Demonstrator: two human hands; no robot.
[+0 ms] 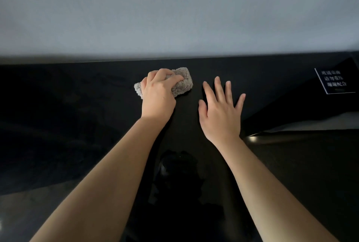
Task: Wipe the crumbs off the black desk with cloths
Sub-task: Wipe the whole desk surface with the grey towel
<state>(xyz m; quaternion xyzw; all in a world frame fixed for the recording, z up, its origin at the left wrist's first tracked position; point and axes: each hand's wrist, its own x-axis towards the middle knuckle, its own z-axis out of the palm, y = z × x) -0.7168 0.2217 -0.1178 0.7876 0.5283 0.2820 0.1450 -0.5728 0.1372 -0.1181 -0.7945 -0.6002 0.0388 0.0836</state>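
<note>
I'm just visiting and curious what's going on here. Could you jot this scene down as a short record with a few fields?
surface: glossy black desk against a pale wall
left hand: closed on a bunched grey cloth, pressed on the desk
right hand: empty, fingers spread, over the desk beside the cloth
crumbs: none clearly visible
other: black sign with white text, far right

A pale grey wall (174, 12) fills the upper part of the view, plain and evenly lit, meeting the dark surface along a straight line. At the far right lies a black sign (334, 80) with a thin white border and three rows of white Chinese characters, too small to read with certainty. It sits tilted relative to the frame. Below it, a small bright glint of light (253, 138) shows on the glossy dark top.
</note>
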